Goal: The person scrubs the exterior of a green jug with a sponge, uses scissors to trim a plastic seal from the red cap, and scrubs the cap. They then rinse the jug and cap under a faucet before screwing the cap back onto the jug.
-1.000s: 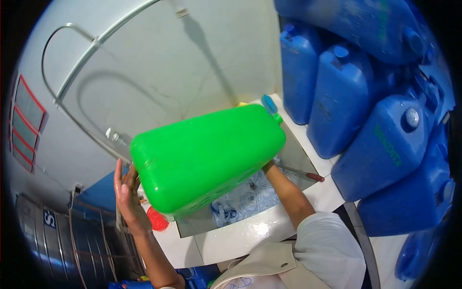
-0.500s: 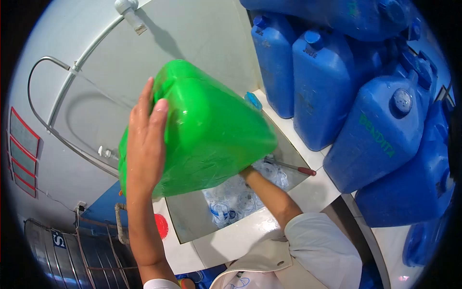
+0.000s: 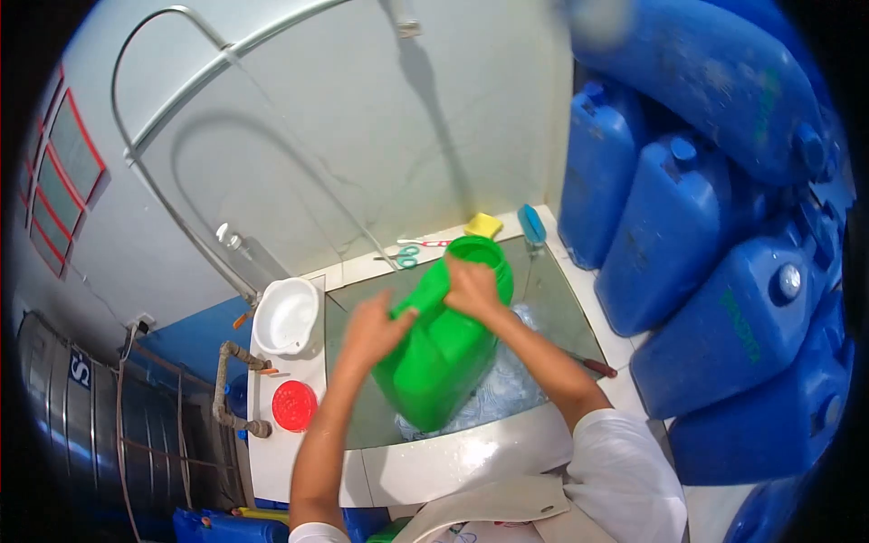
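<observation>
A green plastic water jug [image 3: 430, 366] tilts over the grey sink basin [image 3: 348, 421], its wide round mouth pointing up and away from me. My right hand [image 3: 472, 288] is closed on the jug near its mouth, at what looks like the handle. At the jug's left side is my left hand [image 3: 369, 333], slightly blurred, with the thumb against its edge. Clear plastic pieces [image 3: 511, 389] lie in the basin, partly hidden by the jug. From a curved metal faucet [image 3: 172, 11], a thin stream of water falls toward the basin's back edge.
Blue water jugs [image 3: 665, 235] are stacked along the right. On the ledge are a white basin [image 3: 286, 312], a red lid [image 3: 294, 404], green-handled scissors [image 3: 408, 258], a yellow sponge [image 3: 484, 224] and a blue brush [image 3: 531, 224]. A red-handled tool [image 3: 597, 366] rests across the basin's right rim.
The jug has come down toward the basin and turned, so its mouth now shows. My right hand has moved from beneath it to near the mouth. The view has shifted.
</observation>
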Motion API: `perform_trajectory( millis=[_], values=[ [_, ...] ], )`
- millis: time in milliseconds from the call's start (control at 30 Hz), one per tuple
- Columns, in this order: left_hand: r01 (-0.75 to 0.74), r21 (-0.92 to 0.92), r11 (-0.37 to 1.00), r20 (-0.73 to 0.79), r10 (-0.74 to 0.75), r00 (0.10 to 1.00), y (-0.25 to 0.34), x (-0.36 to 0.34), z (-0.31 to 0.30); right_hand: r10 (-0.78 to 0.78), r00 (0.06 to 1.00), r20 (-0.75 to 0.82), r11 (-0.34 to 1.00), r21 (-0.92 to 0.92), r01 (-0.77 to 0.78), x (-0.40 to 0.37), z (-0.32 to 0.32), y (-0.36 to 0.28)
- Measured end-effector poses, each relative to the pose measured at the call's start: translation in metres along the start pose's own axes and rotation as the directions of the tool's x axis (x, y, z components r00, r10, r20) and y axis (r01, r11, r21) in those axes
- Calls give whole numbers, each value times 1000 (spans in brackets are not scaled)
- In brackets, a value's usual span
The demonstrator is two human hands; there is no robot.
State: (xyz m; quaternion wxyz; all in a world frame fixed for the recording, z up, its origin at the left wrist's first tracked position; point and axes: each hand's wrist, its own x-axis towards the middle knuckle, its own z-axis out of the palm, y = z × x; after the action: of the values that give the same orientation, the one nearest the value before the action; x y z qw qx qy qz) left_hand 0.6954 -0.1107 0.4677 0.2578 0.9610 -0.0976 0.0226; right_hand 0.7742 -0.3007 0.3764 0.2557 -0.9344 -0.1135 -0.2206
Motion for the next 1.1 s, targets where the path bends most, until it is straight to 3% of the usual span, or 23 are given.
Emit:
perform_trajectory(
  millis=[33,100,167,267,300,333,367,400,433,467,533,567,633,733,767,867,967,1033,1100],
  values=[
    [75,55,996,169,-83,982,2,2,7,-159,987,1,987,-37,159,-3,13,-16],
    [48,47,998,160,-55,986,-70,20,78,-290,955,64,954,-59,294,-4,39,-33],
    [98,-47,994,74,-94,993,-93,11,104,-412,902,128,903,-79,423,8,55,-39],
    [184,-161,970,1,-187,982,-101,3,103,-531,642,553,826,167,539,45,62,-41],
    [222,-161,962,-12,-226,974,-104,1,104,-561,518,646,806,285,518,70,62,-43],
    [258,-158,953,-21,-264,964,-106,-1,104,-401,634,661,913,237,331,91,68,-52],
    [267,-166,949,-19,-274,962,-105,-3,104,-255,708,659,909,413,-56,112,67,-57],
    [268,-176,947,-46,-280,959,-100,-4,103,-183,717,673,760,559,-330,133,87,-51],
    [268,-185,946,-74,-285,956,-99,-4,104,-1,703,711,726,484,-489,145,90,-57],
    [272,-188,944,-72,-290,954,-99,-6,103,-1,699,715,727,481,-490,148,92,-60],
    [287,-217,933,-136,-320,938,-102,-8,104,95,600,794,641,412,-647,149,79,-75],
    [289,-218,932,-134,-322,937,-104,-10,104,96,598,796,642,410,-648,152,75,-79],
    [291,-275,916,-144,-339,930,-108,-16,104,32,627,778,883,272,-383,161,70,-80],
    [299,-299,906,-160,-357,921,-111,-27,105,55,597,800,873,251,-418,167,62,-85],
    [301,-298,906,-160,-358,920,-112,-29,105,95,608,788,793,310,-525,165,59,-86],
    [340,-357,870,-129,-407,904,-119,-36,109,42,575,817,861,263,-436,165,47,-92],
    [378,-398,836,-114,-454,884,-126,-42,110,63,554,830,823,271,-499,167,44,-98],
    [344,-391,854,-207,-446,871,-131,-46,111,64,539,840,813,269,-516,173,47,-96],
    [324,-405,855,-176,-420,890,-141,-42,107,59,518,853,804,267,-531,174,47,-99]
  ],
)
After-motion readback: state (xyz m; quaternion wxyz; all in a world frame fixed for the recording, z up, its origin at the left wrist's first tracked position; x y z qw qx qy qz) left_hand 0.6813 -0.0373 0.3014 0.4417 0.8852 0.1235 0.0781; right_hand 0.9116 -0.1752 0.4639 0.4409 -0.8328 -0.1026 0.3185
